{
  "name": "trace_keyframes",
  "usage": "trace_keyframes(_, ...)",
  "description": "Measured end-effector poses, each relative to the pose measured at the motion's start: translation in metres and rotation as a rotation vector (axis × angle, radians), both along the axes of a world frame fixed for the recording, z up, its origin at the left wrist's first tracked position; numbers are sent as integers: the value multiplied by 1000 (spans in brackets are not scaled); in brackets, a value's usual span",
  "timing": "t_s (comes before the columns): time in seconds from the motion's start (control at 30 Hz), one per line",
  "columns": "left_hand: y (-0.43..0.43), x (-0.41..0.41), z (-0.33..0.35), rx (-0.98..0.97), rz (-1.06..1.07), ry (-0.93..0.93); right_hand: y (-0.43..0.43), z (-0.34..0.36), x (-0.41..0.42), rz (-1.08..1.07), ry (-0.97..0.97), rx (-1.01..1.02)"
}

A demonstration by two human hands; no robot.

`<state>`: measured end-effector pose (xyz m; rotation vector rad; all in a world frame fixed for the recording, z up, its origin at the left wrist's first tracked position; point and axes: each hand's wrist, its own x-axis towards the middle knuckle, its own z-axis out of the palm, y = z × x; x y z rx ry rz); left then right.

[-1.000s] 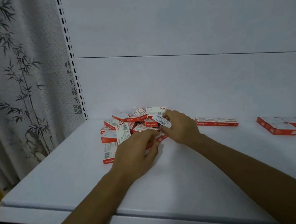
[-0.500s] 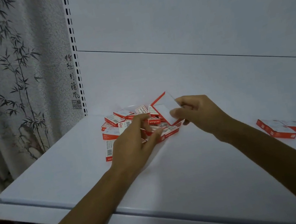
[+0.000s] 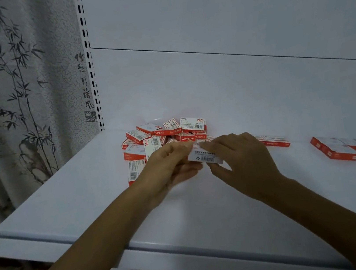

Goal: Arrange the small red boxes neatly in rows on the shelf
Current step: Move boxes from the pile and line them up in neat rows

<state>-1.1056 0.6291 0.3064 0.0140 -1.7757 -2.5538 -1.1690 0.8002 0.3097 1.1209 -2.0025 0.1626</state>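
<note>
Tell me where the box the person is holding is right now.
In the head view the box is mid-frame, pinched between the left hand and right hand, just in front of the jumbled pile.

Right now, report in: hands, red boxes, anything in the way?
Left hand, right hand both pinch one box. Pile behind, unsorted. Placed boxes lie right. No obstacle seen.

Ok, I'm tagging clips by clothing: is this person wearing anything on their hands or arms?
The left hand and right hand are bare: no gloves, watch or bracelet shows. The left forearm and right forearm are uncovered to the frame edge, no sleeve in view.
</note>
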Motion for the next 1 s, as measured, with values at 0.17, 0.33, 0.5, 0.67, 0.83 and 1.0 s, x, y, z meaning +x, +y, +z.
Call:
trace_keyframes(0.17,-3,0,1,99,-26,-46,5,-2,-2,26,-119,-46)
trace_keyframes(0.33,-4,0,2,112,-31,-37,14,3,5,73,-448,-243)
trace_keyframes(0.5,-3,0,0,61,-48,0,23,7,13,80,-995,-408)
trace_keyframes(0.67,-2,1,-2,-64,-70,19,29,15,22,211,-1367,-516)
trace_keyframes(0.83,8,3,-3,-148,-159,35,41,15,24,188,-1365,-528)
trace_keyframes(1.0,35,2,4,-97,-164,8,70,15,16,206,-1424,-591)
